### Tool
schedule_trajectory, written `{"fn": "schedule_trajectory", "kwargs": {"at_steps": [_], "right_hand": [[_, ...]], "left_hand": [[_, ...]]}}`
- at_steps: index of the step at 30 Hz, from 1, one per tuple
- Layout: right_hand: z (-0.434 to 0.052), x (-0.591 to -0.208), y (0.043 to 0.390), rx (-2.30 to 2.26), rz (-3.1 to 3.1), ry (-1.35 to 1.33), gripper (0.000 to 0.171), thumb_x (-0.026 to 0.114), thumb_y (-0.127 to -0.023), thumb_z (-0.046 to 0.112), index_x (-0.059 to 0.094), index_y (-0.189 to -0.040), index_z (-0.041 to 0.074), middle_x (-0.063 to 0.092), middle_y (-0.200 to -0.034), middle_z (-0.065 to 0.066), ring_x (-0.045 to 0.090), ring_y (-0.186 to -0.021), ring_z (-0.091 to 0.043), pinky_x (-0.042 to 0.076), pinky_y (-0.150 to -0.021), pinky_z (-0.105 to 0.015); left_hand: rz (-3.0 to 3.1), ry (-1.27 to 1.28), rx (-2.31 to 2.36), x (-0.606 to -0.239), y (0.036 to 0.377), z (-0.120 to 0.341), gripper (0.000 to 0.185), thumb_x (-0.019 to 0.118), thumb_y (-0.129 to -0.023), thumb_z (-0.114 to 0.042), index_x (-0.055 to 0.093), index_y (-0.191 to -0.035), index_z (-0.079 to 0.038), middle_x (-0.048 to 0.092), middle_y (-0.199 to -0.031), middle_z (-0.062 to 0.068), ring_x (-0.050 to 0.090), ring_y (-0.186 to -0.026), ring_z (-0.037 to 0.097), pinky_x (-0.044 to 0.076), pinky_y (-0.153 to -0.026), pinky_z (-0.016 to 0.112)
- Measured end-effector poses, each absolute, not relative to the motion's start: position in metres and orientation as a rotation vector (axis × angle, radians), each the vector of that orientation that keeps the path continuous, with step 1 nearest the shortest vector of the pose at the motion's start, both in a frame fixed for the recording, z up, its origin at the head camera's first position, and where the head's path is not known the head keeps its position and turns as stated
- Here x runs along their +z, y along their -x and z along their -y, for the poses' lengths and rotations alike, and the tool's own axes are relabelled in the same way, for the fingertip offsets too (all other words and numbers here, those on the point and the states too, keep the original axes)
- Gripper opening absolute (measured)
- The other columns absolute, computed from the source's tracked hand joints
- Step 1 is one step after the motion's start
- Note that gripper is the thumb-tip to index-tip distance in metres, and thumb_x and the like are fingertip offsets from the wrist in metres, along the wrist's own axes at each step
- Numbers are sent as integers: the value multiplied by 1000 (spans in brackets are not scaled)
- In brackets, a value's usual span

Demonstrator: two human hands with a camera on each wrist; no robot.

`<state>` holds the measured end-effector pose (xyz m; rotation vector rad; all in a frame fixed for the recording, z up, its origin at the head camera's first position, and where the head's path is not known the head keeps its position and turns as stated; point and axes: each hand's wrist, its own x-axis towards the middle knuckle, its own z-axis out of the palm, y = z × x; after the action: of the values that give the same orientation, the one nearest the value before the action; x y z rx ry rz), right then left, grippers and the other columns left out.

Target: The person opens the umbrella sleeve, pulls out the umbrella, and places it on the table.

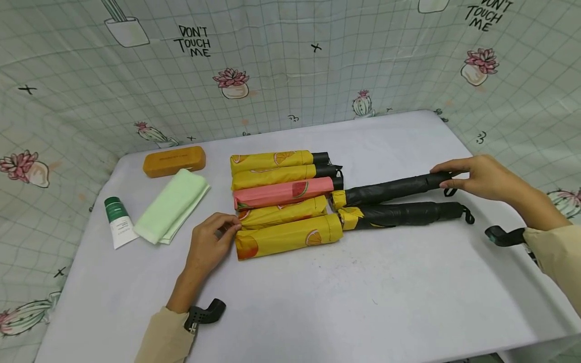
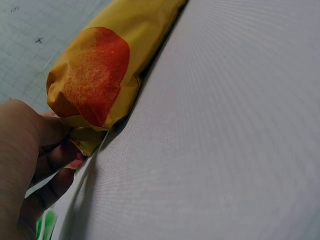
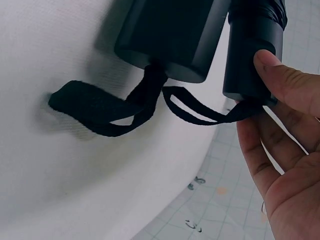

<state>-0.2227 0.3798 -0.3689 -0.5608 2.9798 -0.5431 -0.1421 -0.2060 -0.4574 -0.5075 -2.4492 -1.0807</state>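
Several folded umbrellas lie side by side mid-table, most in yellow fruit-print sleeves and one pink (image 1: 283,193). My left hand (image 1: 233,229) has curled fingers pinching the left end of the nearest yellow umbrella (image 1: 290,235); in the left wrist view that hand (image 2: 65,145) is at the umbrella's orange-printed end (image 2: 95,75). To the right lie two black umbrellas. My right hand (image 1: 447,179) grips the handle end of the far black umbrella (image 1: 390,188). The right wrist view shows the thumb (image 3: 270,70) on that handle (image 3: 252,45), with its strap (image 3: 200,112) across the fingers. The near black umbrella (image 1: 404,214) lies untouched.
At the back left sit an orange case (image 1: 174,161), a folded pale green cloth (image 1: 172,204) and a green-capped white tube (image 1: 118,222). A cactus-print cloth wall (image 1: 290,75) encloses the white table (image 1: 340,302) on the left, back and right.
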Motion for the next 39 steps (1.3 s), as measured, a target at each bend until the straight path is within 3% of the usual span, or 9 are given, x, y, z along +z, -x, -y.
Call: {"fn": "schedule_trajectory", "kwargs": {"at_steps": [12, 18, 24, 27, 30, 33, 39], "right_hand": [[-389, -379, 224, -535, -2989, 576, 35, 79, -89, 21, 72, -123, 18, 71, -117, -8, 65, -102, -25, 50, -70, -29], [-391, -392, 225, -604, -2954, 559, 35, 78, -89, 18, 71, -124, 15, 70, -119, -11, 64, -111, -37, 54, -81, -47], [-394, -396, 226, -646, -2870, 471, 36, 75, -92, 25, 69, -127, 15, 67, -126, -15, 60, -116, -38, 53, -83, -45], [-393, -391, 224, -684, -2849, 469, 38, 72, -94, 26, 67, -129, 11, 64, -129, -17, 58, -118, -41, 49, -89, -56], [-384, -386, 220, -708, -2903, 503, 38, 68, -97, 27, 66, -130, 9, 65, -127, -16, 58, -117, -41, 47, -90, -62], [-364, -381, 216, -735, -2983, 562, 34, 67, -98, 24, 67, -128, 9, 68, -122, -12, 62, -111, -37, 49, -87, -60], [-311, -370, 221, -799, -2969, 811, 30, 68, -97, 18, 67, -126, 8, 70, -118, -6, 64, -105, -30, 51, -83, -54]], "left_hand": [[2451, 494, -1117, -454, 143, 207, 13, 79, -84, -1, 72, -94, -6, 68, -90, 1, 61, -77, 12, 46, -67, 11], [2449, 495, -1194, -447, 142, 204, 13, 77, -88, -3, 72, -99, -8, 66, -95, -2, 60, -81, 11, 51, -67, 23], [2459, 412, -1239, -440, 142, 204, 12, 71, -92, -6, 71, -105, -7, 65, -103, 1, 61, -88, 14, 53, -72, 25], [2479, 364, -1245, -436, 149, 203, 17, 70, -94, -8, 69, -110, -5, 64, -108, 3, 61, -91, 17, 53, -73, 25], [2506, 338, -1266, -435, 159, 201, 23, 70, -94, -10, 66, -117, -7, 62, -113, 4, 61, -92, 19, 53, -73, 28], [2529, 322, -1291, -439, 169, 196, 28, 70, -95, -12, 65, -122, -10, 60, -116, 4, 61, -93, 19, 52, -74, 28], [2456, 277, -1313, -450, 176, 196, 29, 71, -93, -10, 65, -122, -11, 58, -118, 6, 63, -89, 21, 50, -72, 18]]}}
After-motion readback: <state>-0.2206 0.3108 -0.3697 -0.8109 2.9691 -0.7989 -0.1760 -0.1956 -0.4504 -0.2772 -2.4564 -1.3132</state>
